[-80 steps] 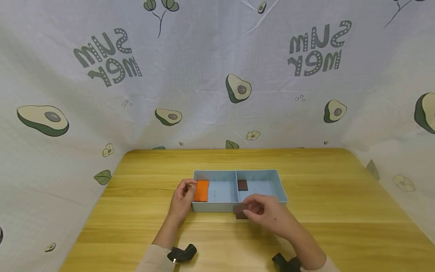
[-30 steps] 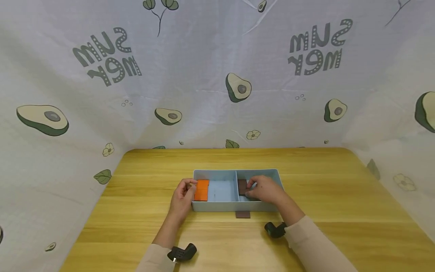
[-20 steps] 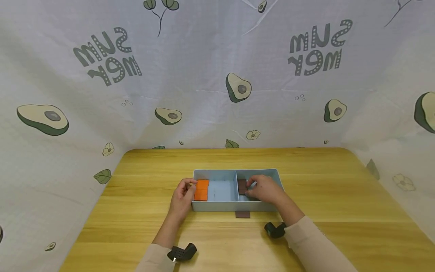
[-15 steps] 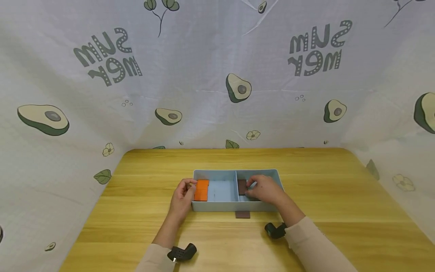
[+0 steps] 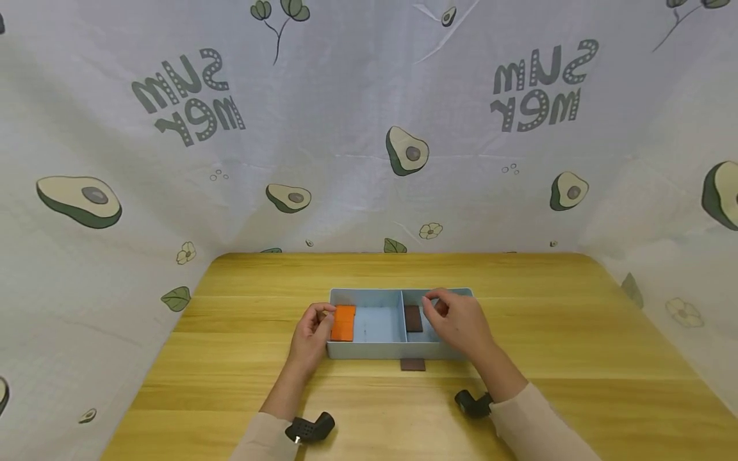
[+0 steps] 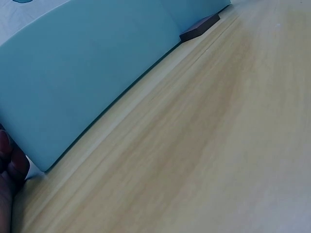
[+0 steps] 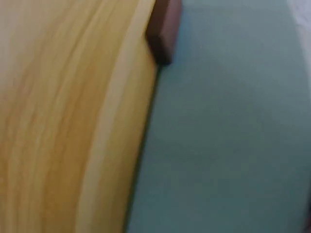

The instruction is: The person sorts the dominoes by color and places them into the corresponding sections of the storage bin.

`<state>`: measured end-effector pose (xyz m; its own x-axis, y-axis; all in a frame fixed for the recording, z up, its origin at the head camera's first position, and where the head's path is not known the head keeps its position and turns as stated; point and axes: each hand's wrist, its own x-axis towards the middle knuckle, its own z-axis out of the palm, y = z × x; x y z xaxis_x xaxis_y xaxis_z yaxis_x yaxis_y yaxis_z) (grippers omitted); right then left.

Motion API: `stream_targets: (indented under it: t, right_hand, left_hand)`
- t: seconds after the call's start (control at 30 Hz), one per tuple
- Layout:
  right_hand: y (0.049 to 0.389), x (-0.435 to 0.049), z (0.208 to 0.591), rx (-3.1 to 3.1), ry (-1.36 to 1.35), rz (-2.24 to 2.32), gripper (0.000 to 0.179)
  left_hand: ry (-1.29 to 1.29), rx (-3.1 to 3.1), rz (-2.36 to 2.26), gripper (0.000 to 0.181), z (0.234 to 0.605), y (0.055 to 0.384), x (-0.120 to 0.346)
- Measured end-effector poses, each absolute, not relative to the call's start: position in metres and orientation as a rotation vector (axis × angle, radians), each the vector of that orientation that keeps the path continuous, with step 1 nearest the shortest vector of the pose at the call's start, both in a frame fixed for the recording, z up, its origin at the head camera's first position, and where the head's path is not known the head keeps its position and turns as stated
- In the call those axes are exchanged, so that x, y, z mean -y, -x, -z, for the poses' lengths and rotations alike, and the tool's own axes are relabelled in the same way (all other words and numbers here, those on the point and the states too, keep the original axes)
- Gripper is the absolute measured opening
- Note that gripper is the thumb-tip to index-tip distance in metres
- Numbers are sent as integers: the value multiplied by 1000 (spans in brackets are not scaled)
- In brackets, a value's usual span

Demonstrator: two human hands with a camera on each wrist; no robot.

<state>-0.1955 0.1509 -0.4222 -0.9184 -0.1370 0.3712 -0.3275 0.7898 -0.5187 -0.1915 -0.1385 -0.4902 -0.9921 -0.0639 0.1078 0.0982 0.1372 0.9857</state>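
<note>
A pale blue two-part box (image 5: 366,351) stands on the table. My left hand (image 5: 308,336) grips its left end, with thumb and index finger at the rim beside the orange tiles (image 5: 343,323) in the left compartment. In the left wrist view, curled fingers (image 6: 14,160) lie against the box's end. My right hand (image 5: 461,320) hovers over the right compartment, its fingers loosely bent with nothing seen between them. Left of it, dark brown tiles (image 5: 413,318) lie against the divider. Another brown tile (image 5: 412,365) lies on the table, close against the box's front wall.
The wooden table (image 5: 548,320) extends around the box on all sides. A white cloth (image 5: 346,128) printed with avocados hangs behind and beside it. Each wrist wears a black camera, such as the left camera (image 5: 311,428).
My right hand carried a brown tile from in front of the box into the right compartment, let go, and has now lifted slightly away. The left hand stays in place.
</note>
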Motion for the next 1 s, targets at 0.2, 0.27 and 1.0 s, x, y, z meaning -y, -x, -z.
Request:
stream_targets:
  t: [0.2,0.27,1.0]
  right_hand:
    - [159,-148,408,2624,-451,-1251,13]
    - [146,-149,406,2722,-474,-1420,20]
    - [125,-157,440,3168,-835,-1060,32]
  left_hand:
    - [30,2272,1996,20,489,192,138]
    - [27,2274,2000,20,489,191,138]
    - [23,2291,1995,19,490,191,139]
